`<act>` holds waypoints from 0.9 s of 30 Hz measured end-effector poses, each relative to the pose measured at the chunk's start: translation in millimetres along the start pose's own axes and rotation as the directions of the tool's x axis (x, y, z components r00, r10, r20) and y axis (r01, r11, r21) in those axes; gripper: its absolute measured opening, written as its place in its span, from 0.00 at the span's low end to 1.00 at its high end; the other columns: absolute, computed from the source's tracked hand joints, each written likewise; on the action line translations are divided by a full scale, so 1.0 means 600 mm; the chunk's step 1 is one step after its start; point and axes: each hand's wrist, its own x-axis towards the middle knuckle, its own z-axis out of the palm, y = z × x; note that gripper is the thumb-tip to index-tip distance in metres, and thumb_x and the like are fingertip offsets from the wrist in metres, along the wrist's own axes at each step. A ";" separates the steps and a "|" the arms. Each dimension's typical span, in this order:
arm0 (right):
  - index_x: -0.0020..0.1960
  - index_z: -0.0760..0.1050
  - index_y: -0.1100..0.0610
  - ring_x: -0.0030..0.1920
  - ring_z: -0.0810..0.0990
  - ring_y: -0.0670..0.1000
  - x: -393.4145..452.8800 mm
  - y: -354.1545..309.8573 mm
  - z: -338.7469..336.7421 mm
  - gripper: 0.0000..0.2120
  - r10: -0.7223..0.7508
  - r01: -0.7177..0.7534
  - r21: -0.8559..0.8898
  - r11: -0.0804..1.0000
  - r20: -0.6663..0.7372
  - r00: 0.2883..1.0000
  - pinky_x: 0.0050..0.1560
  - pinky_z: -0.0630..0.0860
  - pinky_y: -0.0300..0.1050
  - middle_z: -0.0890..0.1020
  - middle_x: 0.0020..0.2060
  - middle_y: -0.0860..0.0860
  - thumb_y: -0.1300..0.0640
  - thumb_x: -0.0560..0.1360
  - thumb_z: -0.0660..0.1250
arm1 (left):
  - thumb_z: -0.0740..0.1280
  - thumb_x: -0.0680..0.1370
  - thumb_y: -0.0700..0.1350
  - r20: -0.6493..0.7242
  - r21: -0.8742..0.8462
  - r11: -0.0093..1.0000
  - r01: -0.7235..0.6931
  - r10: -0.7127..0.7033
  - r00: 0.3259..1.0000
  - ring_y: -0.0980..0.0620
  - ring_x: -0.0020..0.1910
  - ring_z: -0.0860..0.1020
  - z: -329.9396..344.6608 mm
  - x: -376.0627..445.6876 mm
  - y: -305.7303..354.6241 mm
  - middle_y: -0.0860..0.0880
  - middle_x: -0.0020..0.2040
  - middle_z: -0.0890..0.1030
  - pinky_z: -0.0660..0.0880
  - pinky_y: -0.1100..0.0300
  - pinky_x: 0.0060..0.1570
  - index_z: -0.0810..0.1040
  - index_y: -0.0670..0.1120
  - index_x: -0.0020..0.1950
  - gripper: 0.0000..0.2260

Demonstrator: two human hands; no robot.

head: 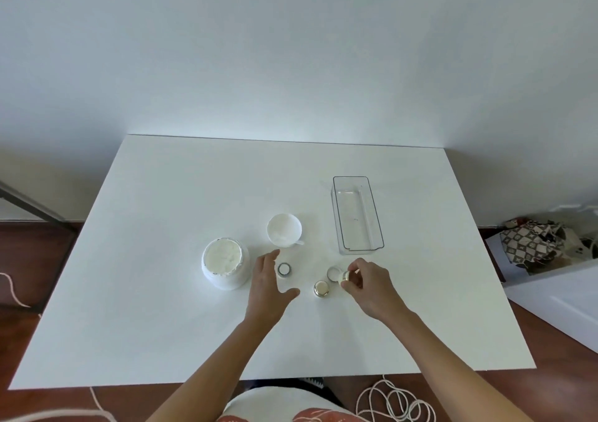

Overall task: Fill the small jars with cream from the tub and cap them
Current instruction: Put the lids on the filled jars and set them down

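- One white bench (161, 292) fills the middle of the view, set against a plain pale wall (291, 49), with dark reddish wood floor (566, 373) showing on both sides.
- White cord (393, 400) lies coiled on the floor by the bench's near edge, and a patterned bag (530, 240) sits on the floor to the right.
- On the bench's left stands the open cream tub (225, 267), full of white cream.
- Behind and to the right of the tub is a white cup (284, 229), and further right a clear rectangular bin (357, 215), lengthwise away from the viewer.
- Two small jars stand free: an open small jar (284, 269) just right of the left hand's fingers, and a gold-rimmed jar (321, 288) between the two hands.
- A round lid (332, 272) lies on the bench just beside the right hand's fingertips.
- The left hand (268, 287) reaches forward palm down, fingers straight and relaxed, thumb spread toward the right, grasping nothing.
- The right hand (367, 287) has its fingers curled, pinching a third small jar (344, 276) at the fingertips, tilted on its side just above the bench.
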 end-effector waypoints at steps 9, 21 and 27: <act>0.57 0.71 0.58 0.48 0.75 0.57 0.012 0.042 0.033 0.10 0.024 -0.021 -0.272 0.962 0.008 1.000 0.46 0.72 0.45 0.72 0.50 0.56 0.61 0.75 0.63 | 0.76 0.72 0.37 0.036 0.099 0.988 0.118 -0.122 0.992 0.43 0.66 0.73 0.025 0.028 -0.040 0.41 0.67 0.71 0.70 0.52 0.66 0.68 0.39 0.72 0.31; 0.59 0.70 0.59 0.52 0.74 0.57 0.023 0.060 0.051 0.12 0.029 -0.007 -0.347 0.938 0.057 0.998 0.47 0.73 0.46 0.74 0.53 0.57 0.58 0.76 0.63 | 0.75 0.73 0.40 -0.041 0.100 0.986 0.135 -0.132 0.990 0.46 0.57 0.77 0.041 0.047 -0.051 0.47 0.58 0.76 0.75 0.54 0.55 0.77 0.44 0.62 0.19; 0.65 0.68 0.55 0.55 0.71 0.56 0.045 0.038 0.059 0.18 -0.110 0.092 -0.405 0.910 -0.020 0.994 0.50 0.73 0.45 0.73 0.54 0.55 0.58 0.76 0.64 | 0.75 0.74 0.41 -0.061 0.096 0.987 0.125 -0.119 0.991 0.47 0.56 0.77 0.041 0.050 -0.053 0.49 0.56 0.76 0.75 0.54 0.51 0.78 0.44 0.60 0.16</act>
